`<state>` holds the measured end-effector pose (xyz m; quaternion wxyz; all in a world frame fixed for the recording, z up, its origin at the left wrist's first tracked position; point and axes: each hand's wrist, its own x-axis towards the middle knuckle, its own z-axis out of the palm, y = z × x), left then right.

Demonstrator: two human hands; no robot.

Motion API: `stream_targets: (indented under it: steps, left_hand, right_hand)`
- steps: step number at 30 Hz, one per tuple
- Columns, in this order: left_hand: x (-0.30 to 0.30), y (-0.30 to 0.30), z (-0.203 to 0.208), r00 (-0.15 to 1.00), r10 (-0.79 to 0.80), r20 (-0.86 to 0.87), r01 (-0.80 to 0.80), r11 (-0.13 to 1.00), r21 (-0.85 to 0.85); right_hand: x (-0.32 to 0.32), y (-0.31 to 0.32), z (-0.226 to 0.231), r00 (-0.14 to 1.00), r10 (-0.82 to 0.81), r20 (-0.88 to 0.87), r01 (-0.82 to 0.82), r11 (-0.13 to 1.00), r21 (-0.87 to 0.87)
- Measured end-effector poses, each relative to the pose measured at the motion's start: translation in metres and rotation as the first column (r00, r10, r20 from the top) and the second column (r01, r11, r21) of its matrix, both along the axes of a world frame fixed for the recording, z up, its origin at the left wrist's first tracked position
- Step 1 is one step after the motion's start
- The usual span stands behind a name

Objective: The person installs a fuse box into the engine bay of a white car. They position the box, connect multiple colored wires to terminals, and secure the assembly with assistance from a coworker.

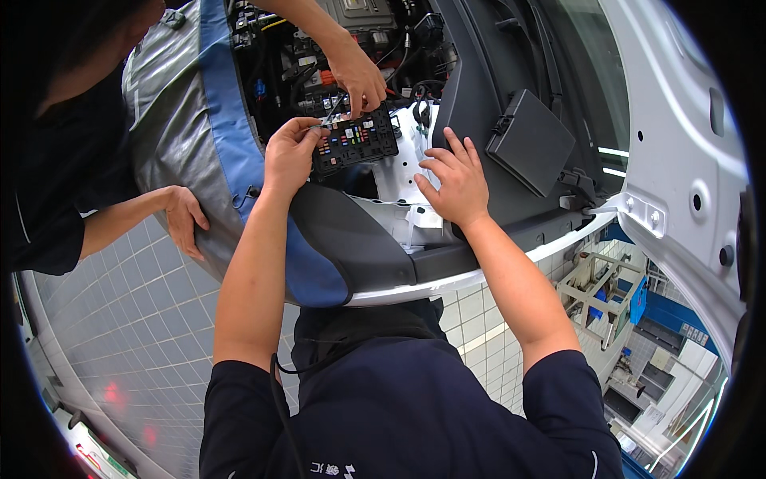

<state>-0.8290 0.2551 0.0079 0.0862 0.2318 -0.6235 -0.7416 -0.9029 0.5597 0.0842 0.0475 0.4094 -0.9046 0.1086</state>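
A black fuse box [355, 140] with several small coloured fuses sits at the near side of the engine bay. My left hand [289, 157] is at its left edge, thumb and fingers pinched together; a thin, light-coloured piece shows at the fingertips, too small to name. My right hand [456, 180] is open, its fingers spread over the white metal panel [405, 172] right of the fuse box. From the far side a co-worker's hand [357, 76] reaches down, its fingertips at the fuse box's upper edge.
A flat black plastic cover [531, 144] lies on the dark cowl at right. The raised white hood [686, 120] stands beyond it. At left, the co-worker's other hand [185, 219] rests on a grey and blue fender cover [171, 104]. A wheeled metal cart [598, 291] stands at lower right.
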Motion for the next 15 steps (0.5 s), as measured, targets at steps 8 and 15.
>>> stream_targets:
  steps: [8, 15]
  left_hand:
    - [-0.0001, 0.0027, 0.0014, 0.996, -0.070, 0.061, 0.076, 0.992, -0.099]
    - [-0.0007, 0.0076, 0.0045, 0.999, -0.031, 0.041, 0.036, 0.992, -0.118]
  right_hand:
    - [-0.0003, 0.0001, -0.0015, 1.000, 0.003, -0.012, -0.003, 1.000, -0.006]
    - [-0.0002, 0.0011, -0.0023, 1.000, 0.000, -0.007, 0.000, 1.000, -0.001]
